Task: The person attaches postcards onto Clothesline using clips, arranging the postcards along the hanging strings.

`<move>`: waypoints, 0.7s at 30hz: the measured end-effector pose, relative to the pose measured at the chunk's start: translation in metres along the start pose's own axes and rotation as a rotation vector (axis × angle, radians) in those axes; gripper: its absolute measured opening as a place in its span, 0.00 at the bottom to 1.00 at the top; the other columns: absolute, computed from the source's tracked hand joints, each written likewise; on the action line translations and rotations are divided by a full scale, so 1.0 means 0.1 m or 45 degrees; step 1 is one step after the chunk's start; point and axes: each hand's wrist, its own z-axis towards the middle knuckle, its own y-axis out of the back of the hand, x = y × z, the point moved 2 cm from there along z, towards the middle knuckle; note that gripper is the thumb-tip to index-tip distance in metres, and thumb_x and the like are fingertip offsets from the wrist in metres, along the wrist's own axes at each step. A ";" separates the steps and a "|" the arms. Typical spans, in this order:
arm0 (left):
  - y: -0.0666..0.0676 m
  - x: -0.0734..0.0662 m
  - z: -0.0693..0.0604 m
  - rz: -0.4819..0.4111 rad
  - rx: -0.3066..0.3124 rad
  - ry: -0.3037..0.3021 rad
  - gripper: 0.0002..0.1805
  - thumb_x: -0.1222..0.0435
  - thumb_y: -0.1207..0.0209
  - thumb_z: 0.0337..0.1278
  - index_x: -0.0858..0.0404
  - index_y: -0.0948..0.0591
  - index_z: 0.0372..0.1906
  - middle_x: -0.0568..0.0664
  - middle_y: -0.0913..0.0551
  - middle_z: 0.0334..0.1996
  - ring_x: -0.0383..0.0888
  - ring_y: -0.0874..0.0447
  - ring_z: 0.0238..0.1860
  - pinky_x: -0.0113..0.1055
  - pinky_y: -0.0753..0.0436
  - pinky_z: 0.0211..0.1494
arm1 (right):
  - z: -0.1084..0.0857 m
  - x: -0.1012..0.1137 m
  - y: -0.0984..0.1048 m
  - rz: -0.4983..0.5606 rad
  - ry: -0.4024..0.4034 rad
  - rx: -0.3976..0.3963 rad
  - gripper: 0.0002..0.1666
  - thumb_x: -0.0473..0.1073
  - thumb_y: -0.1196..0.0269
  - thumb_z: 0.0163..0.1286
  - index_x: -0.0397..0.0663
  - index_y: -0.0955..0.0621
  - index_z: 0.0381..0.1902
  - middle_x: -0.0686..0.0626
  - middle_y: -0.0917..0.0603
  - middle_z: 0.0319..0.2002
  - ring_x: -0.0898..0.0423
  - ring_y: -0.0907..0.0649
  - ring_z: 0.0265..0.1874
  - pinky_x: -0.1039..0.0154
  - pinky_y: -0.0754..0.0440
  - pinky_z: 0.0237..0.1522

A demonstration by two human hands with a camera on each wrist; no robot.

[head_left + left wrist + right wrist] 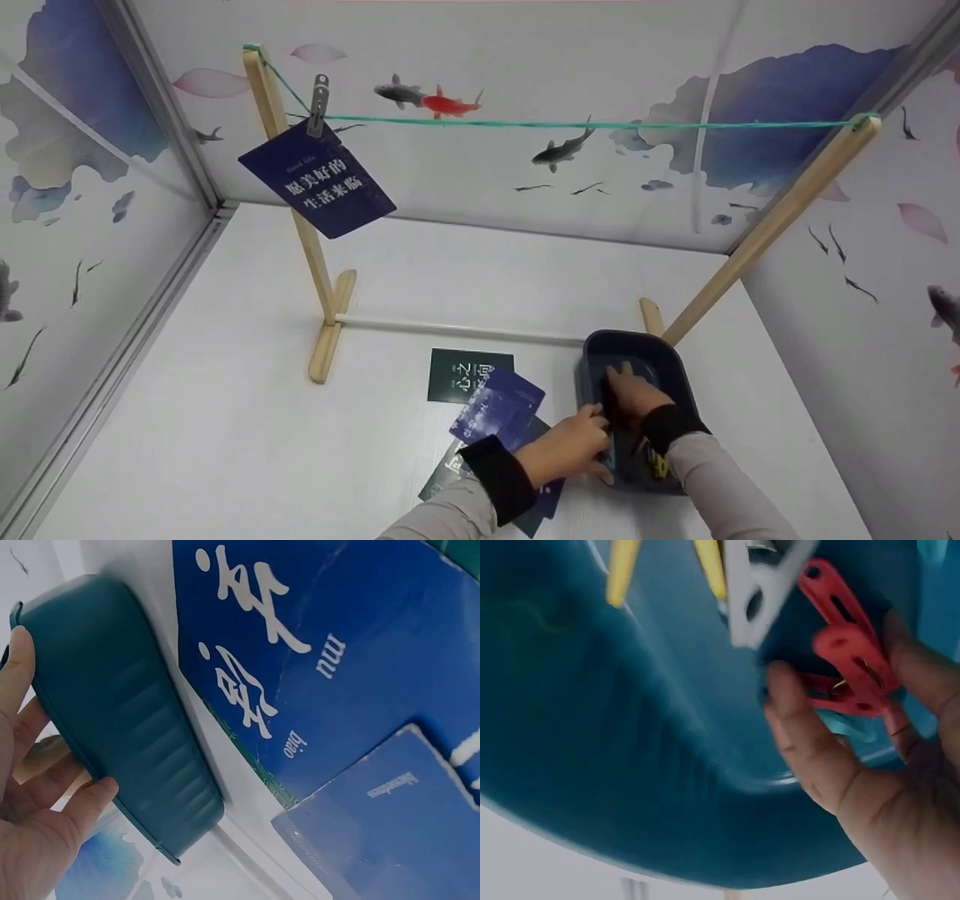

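My left hand grips the left rim of a dark blue basin; in the left wrist view, fingers of this hand lie on both sides of the rim of the basin. Inside the basin is my right hand. The right wrist view shows that hand with fingers spread around red clips, one fingertip against them. Grey and yellow clips lie beside them. Several cards overlap left of the basin, partly under my left forearm.
A wooden frame with a green string stands across the white table. Near its left post, a grey clip holds a blue card. A white bar joins the frame's feet behind the cards.
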 end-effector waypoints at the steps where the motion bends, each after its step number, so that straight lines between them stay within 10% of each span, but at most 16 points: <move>1: 0.00 0.00 -0.01 -0.004 -0.010 -0.007 0.19 0.41 0.38 0.42 0.49 0.12 0.32 0.40 0.16 0.38 0.44 0.25 0.54 0.28 0.34 0.67 | 0.04 -0.01 0.01 -0.024 0.027 -0.023 0.46 0.20 0.42 0.52 0.28 0.46 0.69 0.18 0.52 0.66 0.23 0.39 0.62 0.33 0.36 0.59; 14: -0.01 0.02 0.00 0.025 0.026 0.000 0.21 0.39 0.39 0.44 0.49 0.12 0.35 0.44 0.16 0.47 0.47 0.27 0.60 0.28 0.30 0.64 | 0.31 -0.11 0.19 0.036 0.158 -0.563 0.08 0.34 0.41 0.64 0.31 0.27 0.32 0.32 0.25 0.36 0.38 0.21 0.31 0.44 0.23 0.36; 21: 0.01 0.02 -0.04 0.015 0.067 0.007 0.25 0.39 0.42 0.49 0.47 0.17 0.49 0.50 0.29 0.65 0.48 0.34 0.67 0.31 0.30 0.65 | 0.32 -0.10 0.21 -0.039 -0.036 -0.530 0.14 0.32 0.46 0.65 0.18 0.28 0.38 0.23 0.22 0.34 0.29 0.21 0.37 0.40 0.22 0.39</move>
